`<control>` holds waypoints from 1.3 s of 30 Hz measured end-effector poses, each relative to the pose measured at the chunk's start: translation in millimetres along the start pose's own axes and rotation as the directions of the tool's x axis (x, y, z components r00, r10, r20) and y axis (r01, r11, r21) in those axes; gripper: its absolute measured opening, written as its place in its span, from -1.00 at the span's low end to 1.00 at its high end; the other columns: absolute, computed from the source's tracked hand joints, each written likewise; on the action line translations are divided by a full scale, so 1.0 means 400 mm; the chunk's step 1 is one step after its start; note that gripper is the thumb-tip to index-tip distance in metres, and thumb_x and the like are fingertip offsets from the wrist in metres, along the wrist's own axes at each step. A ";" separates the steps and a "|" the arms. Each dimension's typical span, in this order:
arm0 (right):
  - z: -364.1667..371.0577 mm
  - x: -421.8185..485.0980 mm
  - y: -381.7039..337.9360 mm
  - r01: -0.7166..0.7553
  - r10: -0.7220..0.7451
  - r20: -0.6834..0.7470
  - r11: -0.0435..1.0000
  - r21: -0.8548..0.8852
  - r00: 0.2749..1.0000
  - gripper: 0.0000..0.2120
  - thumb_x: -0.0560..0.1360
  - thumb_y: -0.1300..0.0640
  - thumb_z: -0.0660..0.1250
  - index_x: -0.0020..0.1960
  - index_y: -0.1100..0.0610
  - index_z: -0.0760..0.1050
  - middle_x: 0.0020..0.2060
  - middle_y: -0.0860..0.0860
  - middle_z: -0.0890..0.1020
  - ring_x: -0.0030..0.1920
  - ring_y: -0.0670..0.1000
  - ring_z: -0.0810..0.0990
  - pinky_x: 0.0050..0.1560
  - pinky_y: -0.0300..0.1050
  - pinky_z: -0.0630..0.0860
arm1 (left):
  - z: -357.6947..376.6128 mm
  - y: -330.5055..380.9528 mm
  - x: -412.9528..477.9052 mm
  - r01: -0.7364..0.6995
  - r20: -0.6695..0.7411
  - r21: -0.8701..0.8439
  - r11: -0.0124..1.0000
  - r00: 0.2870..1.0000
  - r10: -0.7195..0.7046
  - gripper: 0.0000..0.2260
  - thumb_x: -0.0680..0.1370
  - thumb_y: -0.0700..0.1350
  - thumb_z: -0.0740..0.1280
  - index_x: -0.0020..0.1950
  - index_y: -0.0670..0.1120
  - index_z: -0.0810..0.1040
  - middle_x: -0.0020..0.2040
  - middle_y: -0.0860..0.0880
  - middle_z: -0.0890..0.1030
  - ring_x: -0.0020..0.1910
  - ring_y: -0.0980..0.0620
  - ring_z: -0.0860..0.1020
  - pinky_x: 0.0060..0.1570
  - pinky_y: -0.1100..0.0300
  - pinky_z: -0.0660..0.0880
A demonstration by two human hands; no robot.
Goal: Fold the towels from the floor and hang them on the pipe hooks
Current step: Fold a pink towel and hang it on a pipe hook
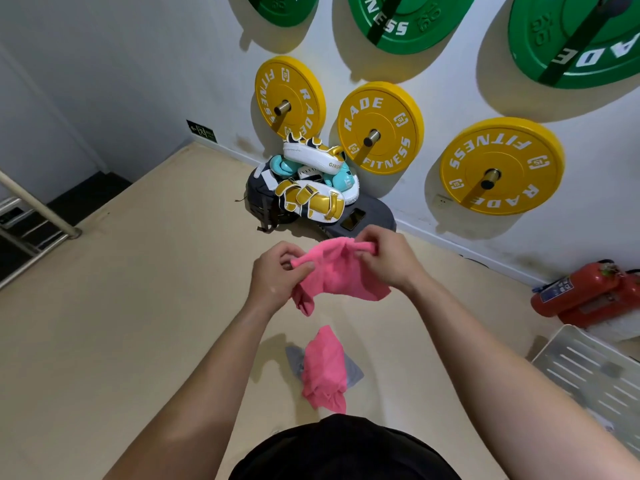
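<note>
Towel folding was in hand: the left hand (277, 275) pinched one upper corner of a pink towel (337, 275) and the right hand (384, 261) pinched the other, holding it in the air above the floor (138, 306). A second pink towel (323, 368) lay crumpled nearer, on top of a grey towel (354, 374). With the cloth bunched between the grips, a corner might slip and the fold come out crooked.

I hold one pink towel (341, 271) bunched in the air, top edge pinched by my left hand (277, 275) and right hand (384, 261). A second pink towel (323, 368) lies crumpled on the floor below, over a grey towel (354, 374).
</note>
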State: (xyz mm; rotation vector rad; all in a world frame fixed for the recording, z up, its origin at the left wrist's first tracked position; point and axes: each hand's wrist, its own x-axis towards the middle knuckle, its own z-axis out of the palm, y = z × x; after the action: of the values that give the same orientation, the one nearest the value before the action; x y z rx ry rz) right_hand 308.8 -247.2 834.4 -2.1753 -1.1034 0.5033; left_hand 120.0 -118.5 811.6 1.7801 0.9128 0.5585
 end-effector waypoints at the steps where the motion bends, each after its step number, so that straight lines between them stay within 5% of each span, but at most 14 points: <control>1: 0.006 -0.003 -0.016 0.048 -0.048 0.039 0.999 0.006 0.998 -0.81 0.45 0.16 0.40 0.03 -0.03 0.55 -0.08 -0.09 0.65 -0.03 0.00 0.60 -0.11 -0.17 0.42 | 0.015 0.018 -0.003 -0.020 0.021 0.011 1.000 1.000 0.020 -0.86 0.42 -0.19 0.55 -0.13 -0.06 0.62 -0.27 0.03 0.64 -0.38 0.22 0.56 -0.39 0.37 0.45; 5: 0.016 -0.003 -0.053 0.207 -0.190 0.143 0.972 -0.115 0.971 -0.51 0.48 0.11 0.43 0.36 -0.15 0.44 0.24 -0.09 0.60 0.23 -0.02 0.54 0.14 -0.05 0.50 | 0.047 0.054 -0.003 -0.103 0.107 0.061 0.993 0.990 0.096 -0.87 0.40 -0.14 0.57 -0.09 -0.01 0.71 -0.20 0.10 0.69 -0.24 0.20 0.60 -0.17 0.28 0.55; 10: 0.000 0.003 -0.035 0.251 -0.221 0.151 0.940 -0.229 0.964 -0.87 0.52 0.01 0.39 0.05 -0.02 0.62 -0.14 -0.09 0.49 0.01 0.06 0.55 -0.09 -0.02 0.50 | 0.051 0.078 -0.007 -0.115 0.090 0.025 0.993 0.990 0.112 -0.88 0.41 -0.16 0.57 -0.14 0.01 0.70 -0.26 0.24 0.66 -0.24 0.28 0.59 -0.17 0.42 0.49; 20: -0.033 0.021 -0.002 0.132 -0.120 0.062 0.963 -0.236 0.991 -0.98 0.52 0.03 0.36 -0.07 -0.07 0.57 -0.10 -0.11 0.54 -0.04 -0.01 0.51 -0.12 -0.02 0.52 | 0.003 0.026 0.036 0.056 -0.217 -0.157 0.986 0.972 -0.090 -0.96 0.51 -0.20 0.44 -0.12 -0.07 0.64 -0.20 -0.04 0.66 -0.22 0.04 0.60 -0.16 0.14 0.59; 26: -0.027 0.029 -0.034 0.178 -0.154 0.110 0.950 -0.258 0.982 -0.93 0.52 0.03 0.37 -0.01 -0.05 0.60 -0.12 -0.15 0.50 0.01 -0.01 0.52 -0.11 -0.03 0.53 | 0.042 0.055 0.033 -0.077 0.236 -0.003 0.997 0.969 0.075 -0.59 0.45 -0.02 0.54 0.27 0.16 0.54 0.18 0.20 0.60 0.21 0.22 0.52 0.15 0.27 0.45; 30: -0.026 0.035 -0.035 0.161 -0.135 0.108 0.943 -0.290 0.985 -0.95 0.53 0.02 0.37 -0.02 -0.07 0.58 -0.14 -0.17 0.47 -0.04 -0.05 0.45 -0.16 -0.07 0.47 | 0.056 0.059 0.039 -0.125 0.105 0.064 0.990 0.987 0.118 -0.79 0.45 -0.14 0.53 -0.06 0.16 0.63 -0.10 0.22 0.66 -0.10 0.27 0.58 -0.11 0.39 0.48; 35: -0.044 0.034 -0.005 0.091 -0.074 0.067 0.953 -0.289 0.995 -0.93 0.54 0.05 0.33 -0.08 -0.10 0.56 -0.11 -0.13 0.53 -0.01 -0.02 0.50 -0.16 -0.04 0.52 | 0.009 0.020 0.044 0.000 -0.169 -0.023 1.000 0.986 -0.004 -0.88 0.50 -0.19 0.47 -0.17 0.02 0.62 -0.22 0.04 0.64 -0.29 0.01 0.61 -0.19 0.15 0.56; 39: -0.048 0.034 -0.014 0.100 -0.084 0.076 0.965 -0.244 0.994 -0.96 0.54 0.00 0.35 -0.08 -0.13 0.54 -0.06 -0.14 0.55 0.00 -0.05 0.47 -0.09 -0.01 0.53 | 0.017 -0.001 0.028 0.032 -0.056 -0.015 0.999 0.998 -0.033 -0.85 0.51 -0.21 0.44 -0.12 0.05 0.61 -0.15 0.05 0.66 -0.21 0.07 0.63 -0.09 0.12 0.58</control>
State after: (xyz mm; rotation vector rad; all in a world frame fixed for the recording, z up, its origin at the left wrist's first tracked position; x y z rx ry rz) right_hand 324.7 -240.7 851.4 -2.3199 -1.3586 0.4160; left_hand 131.7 -113.4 808.2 1.7418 0.9725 0.5947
